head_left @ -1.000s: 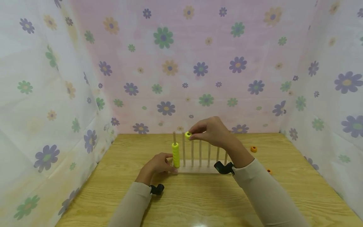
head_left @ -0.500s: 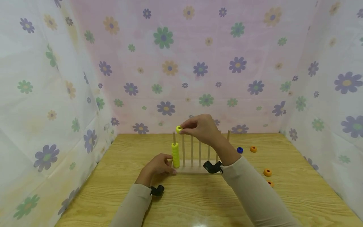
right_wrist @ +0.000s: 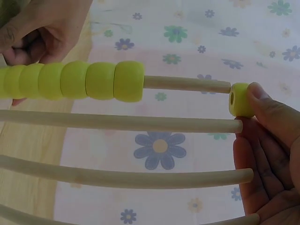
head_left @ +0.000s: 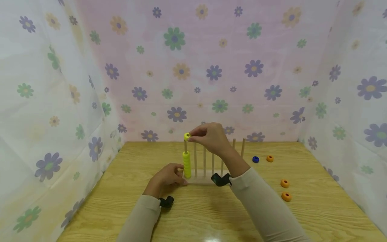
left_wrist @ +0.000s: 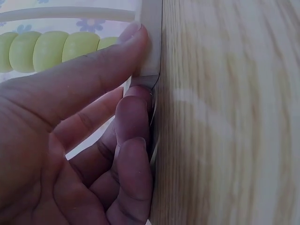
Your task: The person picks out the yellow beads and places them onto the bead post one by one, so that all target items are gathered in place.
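Observation:
A wooden peg rack stands on the table, its pale base point(head_left: 198, 179) carrying a row of upright pegs. Several yellow beads point(head_left: 187, 164) are stacked on the leftmost peg, whose upper part is bare. My right hand point(head_left: 211, 137) pinches another yellow bead point(right_wrist: 243, 100) between thumb and fingers. In the right wrist view that bead is right by the peg's tip point(right_wrist: 224, 87), its hole slightly off the peg's line. My left hand point(head_left: 167, 174) holds the left end of the base, thumb on top and fingers curled at the side point(left_wrist: 133, 122).
To the right of the rack lie a blue bead point(head_left: 255, 159) and an orange bead point(head_left: 270, 158). Two more orange beads, one of them nearer point(head_left: 286, 196), lie closer to the front. Flowered cloth point(head_left: 193, 67) encloses the wooden table point(head_left: 211, 215) at back and sides.
My right hand has moved left with the yellow bead, rising a little, from beside the second peg to the tip of the leftmost one. My left hand has stayed at the base.

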`<state>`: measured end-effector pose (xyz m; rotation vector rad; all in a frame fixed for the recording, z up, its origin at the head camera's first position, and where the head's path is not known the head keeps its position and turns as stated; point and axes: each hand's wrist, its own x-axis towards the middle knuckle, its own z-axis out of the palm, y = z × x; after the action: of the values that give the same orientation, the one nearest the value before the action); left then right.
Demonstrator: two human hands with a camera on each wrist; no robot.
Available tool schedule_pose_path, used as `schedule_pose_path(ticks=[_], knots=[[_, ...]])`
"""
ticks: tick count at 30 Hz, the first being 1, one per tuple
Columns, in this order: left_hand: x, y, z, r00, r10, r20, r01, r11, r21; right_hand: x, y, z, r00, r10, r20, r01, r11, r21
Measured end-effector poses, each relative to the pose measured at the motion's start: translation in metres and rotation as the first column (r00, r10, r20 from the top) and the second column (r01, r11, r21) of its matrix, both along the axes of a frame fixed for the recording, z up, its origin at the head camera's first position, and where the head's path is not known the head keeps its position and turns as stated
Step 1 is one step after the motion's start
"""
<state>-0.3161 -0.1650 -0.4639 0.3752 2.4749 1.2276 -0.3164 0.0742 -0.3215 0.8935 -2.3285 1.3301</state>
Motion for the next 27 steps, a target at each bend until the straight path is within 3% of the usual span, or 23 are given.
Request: schedule_pose_path(ticks=[15, 27], knots=[[0.0025, -0.0016, -0.0015, 1.000, -0.026, -0.006, 0.026, 0.999, 0.045, 0.0019, -0.0078, 0.0006, 0.999, -0.032, 0.017, 0.032, 0.999, 0.004], [0.0013, -0.0028, -0.0021, 1.000, -0.011, -0.025, 0.011, 1.000, 0.008, 0.0012, -0.0099, -0.0005, 0.998, -0.050, 0.022, 0.050, 0.999, 0.014]])
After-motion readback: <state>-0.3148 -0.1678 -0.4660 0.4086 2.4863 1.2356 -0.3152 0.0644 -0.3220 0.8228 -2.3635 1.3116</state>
